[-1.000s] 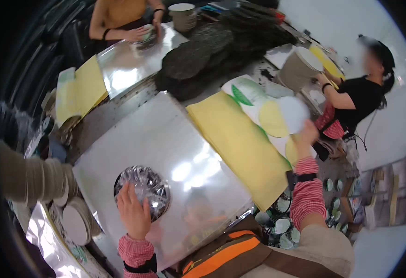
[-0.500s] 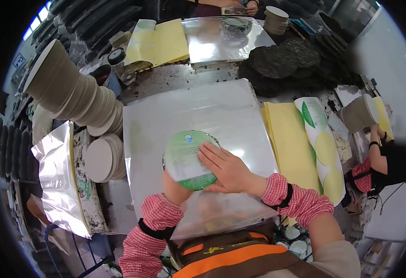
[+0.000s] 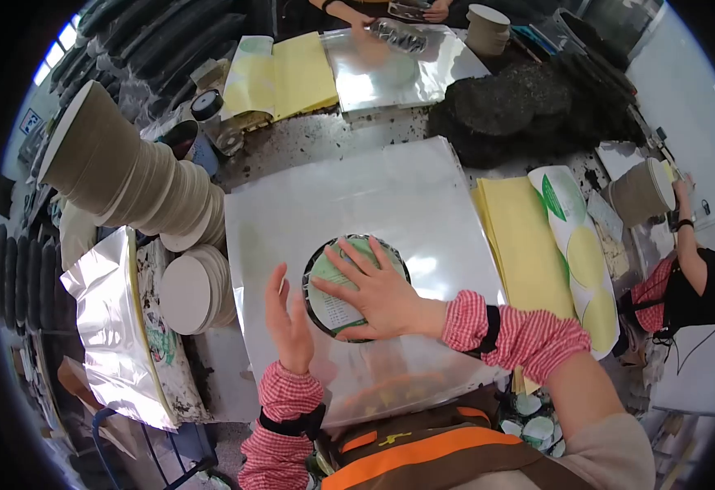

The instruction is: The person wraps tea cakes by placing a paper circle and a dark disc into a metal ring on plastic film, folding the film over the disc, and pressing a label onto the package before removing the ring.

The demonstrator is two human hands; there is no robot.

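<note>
A round green-and-white label (image 3: pixel 338 312) sits on top of a dark-edged round disc (image 3: pixel 311 317), which lies on the shiny silver sheet (image 3: pixel 292 212) in front of me. My right hand (image 3: pixel 386 296) rests flat across the label with its fingers spread, hiding much of its print. Just left of the disc, my left hand (image 3: pixel 291 331) is raised with fingers stretched out, holding nothing.
Stacks of grey-beige card discs (image 3: pixel 100 159) lean at left, beside folded foil (image 3: pixel 116 327). Yellow sheets (image 3: pixel 525 245) and a label strip (image 3: pixel 579 245) lie right. Dark round cakes (image 3: pixel 508 106) are piled behind. Across the table, another person's hand (image 3: pixel 363 22) touches a foil-wrapped piece (image 3: pixel 398 35).
The labelled disc has come down flat onto the silver sheet. My left hand has let go and moved left; my right hand has spread over the label. The far person's hand has reached the foil-wrapped piece.
</note>
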